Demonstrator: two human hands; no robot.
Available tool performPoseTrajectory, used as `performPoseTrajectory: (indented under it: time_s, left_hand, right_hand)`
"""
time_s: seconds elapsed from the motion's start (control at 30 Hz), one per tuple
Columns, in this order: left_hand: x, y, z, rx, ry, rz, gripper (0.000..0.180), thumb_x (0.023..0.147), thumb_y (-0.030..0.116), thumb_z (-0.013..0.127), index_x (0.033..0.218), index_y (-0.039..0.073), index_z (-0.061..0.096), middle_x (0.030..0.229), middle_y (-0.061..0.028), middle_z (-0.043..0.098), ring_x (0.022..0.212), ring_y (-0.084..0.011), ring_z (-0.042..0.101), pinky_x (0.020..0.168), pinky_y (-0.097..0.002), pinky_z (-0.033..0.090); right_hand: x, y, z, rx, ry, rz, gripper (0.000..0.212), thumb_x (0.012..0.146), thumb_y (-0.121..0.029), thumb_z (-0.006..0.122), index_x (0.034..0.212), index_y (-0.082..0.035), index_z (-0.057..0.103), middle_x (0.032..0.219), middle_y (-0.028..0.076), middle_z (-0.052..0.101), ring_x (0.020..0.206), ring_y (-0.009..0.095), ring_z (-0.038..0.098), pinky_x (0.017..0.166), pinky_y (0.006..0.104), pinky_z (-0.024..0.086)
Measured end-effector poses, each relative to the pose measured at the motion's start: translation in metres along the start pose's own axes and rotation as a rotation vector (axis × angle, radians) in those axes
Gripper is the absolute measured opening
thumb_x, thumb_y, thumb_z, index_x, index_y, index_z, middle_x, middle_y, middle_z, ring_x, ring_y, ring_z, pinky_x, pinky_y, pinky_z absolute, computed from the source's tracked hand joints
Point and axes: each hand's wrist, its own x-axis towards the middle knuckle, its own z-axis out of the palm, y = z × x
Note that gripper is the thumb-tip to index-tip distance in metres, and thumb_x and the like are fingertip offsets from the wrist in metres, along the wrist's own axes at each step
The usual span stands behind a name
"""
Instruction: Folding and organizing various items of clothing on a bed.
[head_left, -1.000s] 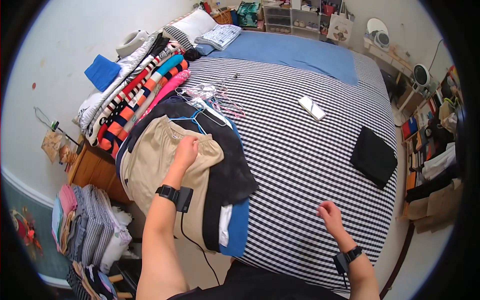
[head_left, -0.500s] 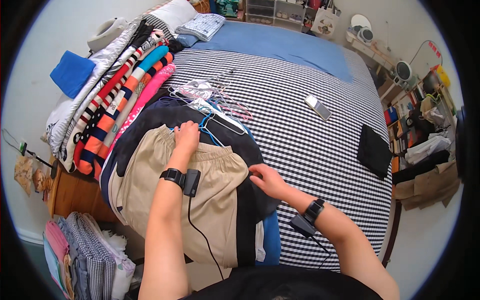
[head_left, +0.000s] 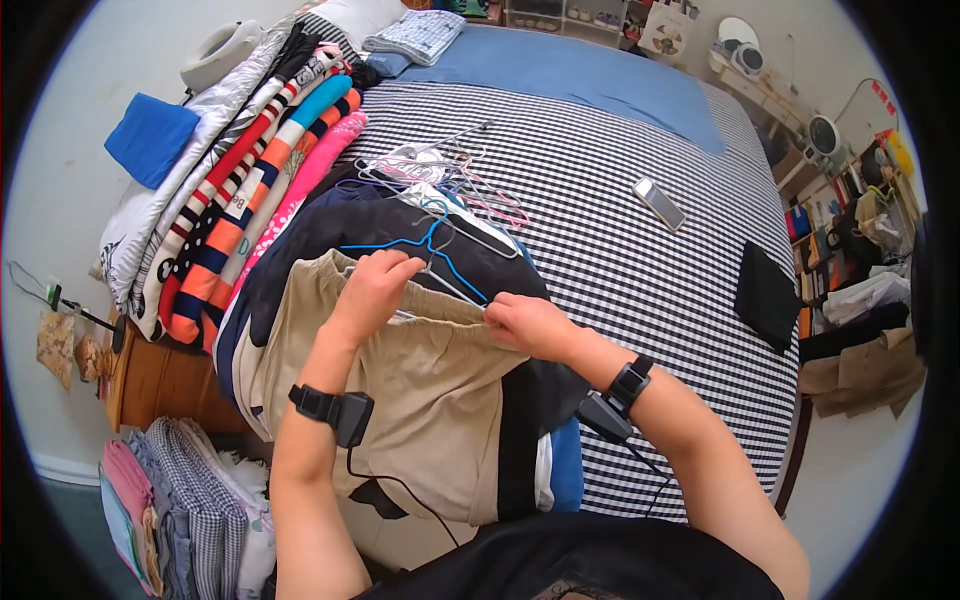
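Note:
Beige elastic-waist trousers [head_left: 430, 400] lie over a pile of dark clothes at the near edge of the bed, their waistband toward the far side. At the right end of that waistband my right hand [head_left: 530, 325] is closed in a pinch. My left hand [head_left: 375, 290] is closed at the waistband's middle, beside a pale hanger [head_left: 455, 286] partly inside the opening; its fingertips are partly hidden. A blue hanger [head_left: 432, 238] lies just beyond on a black garment [head_left: 350, 225]. Several more loose hangers [head_left: 440, 175] are heaped farther off.
A phone [head_left: 659, 204] and a folded black cloth [head_left: 768, 297] rest on the checked bedspread [head_left: 590, 170]. Rolled and folded bedding [head_left: 235, 190] lines the left side. Folded fabrics [head_left: 190, 500] stand at the lower left, beside a wooden cabinet [head_left: 160, 385].
My right hand has moved left and up onto the waistband's end. My left hand has come slightly nearer and off the blue hanger. The waistband now gapes, showing the pale hanger.

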Motion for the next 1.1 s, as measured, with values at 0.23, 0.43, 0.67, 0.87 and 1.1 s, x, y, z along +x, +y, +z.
performPoseTrajectory:
  time_s: [0.23,0.43,0.67,0.87,1.1]
  left_hand:
    - [-0.023,0.015,-0.041,-0.012,0.117,-0.114,0.019,0.078,-0.001,0.053,0.094,0.006,0.059,0.069,-0.0071,0.051,0.067,-0.0235,0.052,0.061,-0.0352,0.040]
    - [-0.051,-0.012,-0.051,-1.207,0.685,-0.631,0.009,0.084,0.010,0.044,0.078,0.007,0.050,0.062,0.0011,0.036,0.056,-0.0096,0.035,0.054,-0.0275,0.032]
    - [0.022,0.019,-0.105,-1.660,0.802,-0.413,0.011,0.089,0.018,0.045,0.084,0.009,0.048,0.061,0.0017,0.033,0.056,-0.0095,0.031,0.058,-0.0271,0.029]
    - [0.071,0.009,-0.128,-2.039,0.348,-0.538,0.011,0.090,0.013,0.042,0.083,0.007,0.047,0.058,0.0024,0.030,0.047,-0.0079,0.025,0.042,-0.0236,0.020]
    - [0.112,0.002,-0.099,-1.372,0.234,-0.891,0.013,0.089,0.014,0.040,0.078,0.011,0.047,0.054,0.0058,0.030,0.043,-0.0035,0.028,0.036,-0.0207,0.018]
  right_hand:
    - [-0.055,-0.013,-0.031,-0.170,-0.124,0.056,0.012,0.079,-0.016,0.056,0.085,-0.006,0.054,0.084,0.010,0.054,0.077,0.031,0.059,0.065,0.0413,0.049]
    - [-0.078,-0.036,-0.028,-0.146,-0.151,0.096,0.011,0.076,-0.015,0.056,0.082,-0.006,0.056,0.083,0.010,0.055,0.076,0.031,0.059,0.066,0.0415,0.050]
    - [-0.080,-0.078,0.016,-0.067,-0.052,-0.313,0.022,0.070,-0.012,0.062,0.091,-0.008,0.058,0.098,0.008,0.054,0.093,0.027,0.054,0.073,0.0384,0.050]
    - [-0.086,-0.084,0.028,0.160,-0.063,-0.188,0.016,0.071,-0.012,0.061,0.084,-0.007,0.053,0.087,0.010,0.057,0.088,0.031,0.056,0.073,0.0420,0.049]
    - [-0.116,-0.042,0.015,0.168,0.193,0.094,0.010,0.070,-0.007,0.056,0.079,-0.005,0.053,0.079,0.012,0.056,0.082,0.035,0.055,0.070,0.0430,0.047]
